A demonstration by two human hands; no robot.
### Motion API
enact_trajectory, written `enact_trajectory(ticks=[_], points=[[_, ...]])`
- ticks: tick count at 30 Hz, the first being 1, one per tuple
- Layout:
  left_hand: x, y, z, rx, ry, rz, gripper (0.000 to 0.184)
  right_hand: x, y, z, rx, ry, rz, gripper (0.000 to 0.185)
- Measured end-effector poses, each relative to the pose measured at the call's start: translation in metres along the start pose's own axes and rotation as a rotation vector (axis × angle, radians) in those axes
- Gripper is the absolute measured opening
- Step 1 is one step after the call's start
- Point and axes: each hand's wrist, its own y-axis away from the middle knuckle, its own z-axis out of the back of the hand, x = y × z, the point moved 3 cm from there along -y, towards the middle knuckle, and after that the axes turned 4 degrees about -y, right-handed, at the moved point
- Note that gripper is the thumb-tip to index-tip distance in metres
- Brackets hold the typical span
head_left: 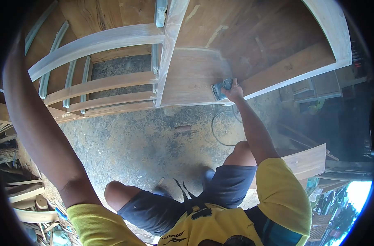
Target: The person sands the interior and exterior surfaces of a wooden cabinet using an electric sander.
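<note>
My right hand [235, 91] is closed round a dark sander [220, 88], which rests on the wooden bottom panel [191, 78] inside a cabinet, near its front edge. A cable loops down to the floor below it. My left arm reaches up along the left side of the view, and its hand lies beyond the dark edge, out of sight. The cabinet's upright divider [169, 49] has a pale, whitish surface and stands left of the sander.
Left of the divider are open bays with wooden rails [101, 84] and metal runners [68, 84]. A short brown piece [183, 128] lies on the dusty floor [133, 135]. Wood scraps [27, 192] are piled at lower left; a board [306, 164] is at right.
</note>
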Motion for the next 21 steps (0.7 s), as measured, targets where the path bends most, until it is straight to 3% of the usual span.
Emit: enact_trajectory(ticks=[6, 10, 15, 19, 21], points=[[-0.004, -0.002, 0.0, 0.003, 0.035, -0.005, 0.035, 0.006, 0.021, -0.007, -0.008, -0.041, -0.072, 0.083], [-0.008, -0.004, -0.001, -0.001, 0.058, -0.014, 0.036, 0.081, 0.039, -0.036, -0.061, -0.044, 0.004, 0.082], [-0.012, -0.014, -0.007, -0.02, 0.027, -0.055, 0.038, 0.188, 0.084, -0.061, 0.109, -0.067, 0.181, 0.086], [-0.012, -0.019, 0.0, 0.04, 0.0, -0.115, 0.038, 0.18, 0.095, -0.052, 0.145, -0.082, 0.146, 0.087], [0.021, -0.02, -0.009, 0.066, 0.042, -0.139, 0.038, 0.15, 0.085, -0.043, 0.104, -0.085, 0.063, 0.086]])
